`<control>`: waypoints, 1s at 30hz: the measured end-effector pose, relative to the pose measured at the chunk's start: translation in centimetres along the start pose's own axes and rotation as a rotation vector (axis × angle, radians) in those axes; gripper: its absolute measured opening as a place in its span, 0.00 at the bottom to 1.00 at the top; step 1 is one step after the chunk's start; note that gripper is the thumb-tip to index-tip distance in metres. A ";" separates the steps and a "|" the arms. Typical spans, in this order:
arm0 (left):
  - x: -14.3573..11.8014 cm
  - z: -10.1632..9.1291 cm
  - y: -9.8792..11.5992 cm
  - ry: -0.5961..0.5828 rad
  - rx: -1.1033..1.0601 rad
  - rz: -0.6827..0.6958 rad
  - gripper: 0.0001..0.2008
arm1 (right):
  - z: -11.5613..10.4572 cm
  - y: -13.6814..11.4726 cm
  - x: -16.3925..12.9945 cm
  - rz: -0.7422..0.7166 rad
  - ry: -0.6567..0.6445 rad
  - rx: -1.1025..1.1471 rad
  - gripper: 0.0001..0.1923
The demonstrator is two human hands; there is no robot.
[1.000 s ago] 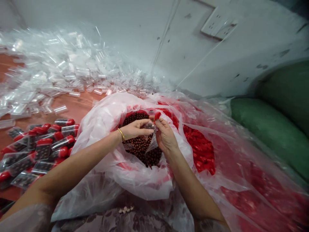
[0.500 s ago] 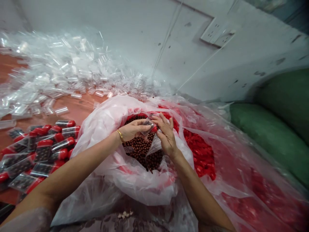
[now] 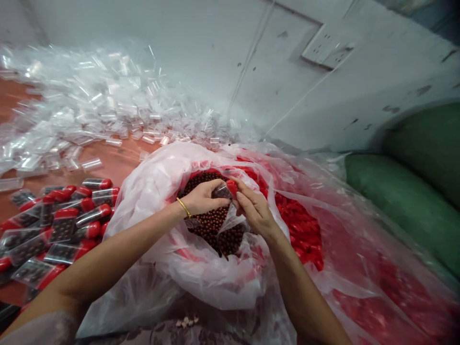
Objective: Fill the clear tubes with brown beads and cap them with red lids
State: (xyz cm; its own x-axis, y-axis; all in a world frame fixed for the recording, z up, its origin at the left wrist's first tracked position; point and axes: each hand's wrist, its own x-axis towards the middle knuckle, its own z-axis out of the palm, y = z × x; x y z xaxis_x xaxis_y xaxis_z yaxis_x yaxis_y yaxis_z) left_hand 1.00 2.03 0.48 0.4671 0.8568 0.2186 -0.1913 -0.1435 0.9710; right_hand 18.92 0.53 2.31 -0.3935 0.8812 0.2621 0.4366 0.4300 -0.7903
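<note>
Small packing workshop, floor-level work. Evidence: heap of empty clear tubes (image 3: 89, 110) on red floor (image 3: 115, 163); pile of filled, red-capped tubes (image 3: 61, 220); bulk plastic bags of brown beads (image 3: 212, 225) and red caps (image 3: 302, 225); green sacks (image 3: 406, 201) against scuffed wall (image 3: 201, 57) with socket (image 3: 327, 45).

Most of the small clear tube (image 3: 222, 192) is covered by the fingers of the left hand (image 3: 203, 199), so its contents cannot be made out. The red cap (image 3: 232, 187) is partly hidden behind the right hand (image 3: 256, 211). The brown beads (image 3: 212, 225) are largely veiled by the plastic bag (image 3: 158, 182). The filled tubes (image 3: 61, 220) are cut off at the left edge.
</note>
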 end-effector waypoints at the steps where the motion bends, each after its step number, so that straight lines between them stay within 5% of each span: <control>1: 0.0 0.0 -0.1 0.012 0.045 0.006 0.15 | 0.0 -0.1 0.0 0.009 -0.010 -0.021 0.26; 10: -0.5 0.1 0.0 -0.049 0.301 -0.007 0.12 | 0.0 0.1 -0.7 -0.117 -0.034 -0.272 0.24; 17: -0.8 0.3 0.0 -0.252 0.470 0.059 0.12 | -1.0 -0.1 -1.7 -0.318 -0.154 -0.574 0.21; 22: -1.0 0.4 0.2 -0.145 0.700 0.006 0.10 | 0.2 -0.3 -1.5 -0.315 -0.108 -0.690 0.23; 26: -0.6 0.6 0.6 -0.037 0.746 0.006 0.11 | 0.5 -0.6 -0.6 -0.218 0.024 -0.546 0.24; 30: -0.3 0.7 0.8 0.045 0.710 -0.018 0.05 | 1.3 -0.4 1.0 0.017 0.335 -0.055 0.30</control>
State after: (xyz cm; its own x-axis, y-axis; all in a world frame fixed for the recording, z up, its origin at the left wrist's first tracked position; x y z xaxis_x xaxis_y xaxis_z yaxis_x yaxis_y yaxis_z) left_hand 1.29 1.33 1.28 0.4260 0.8795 0.2122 0.4323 -0.4039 0.8062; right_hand 17.35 1.01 2.15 -0.1016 0.9000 0.4238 0.4870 0.4164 -0.7677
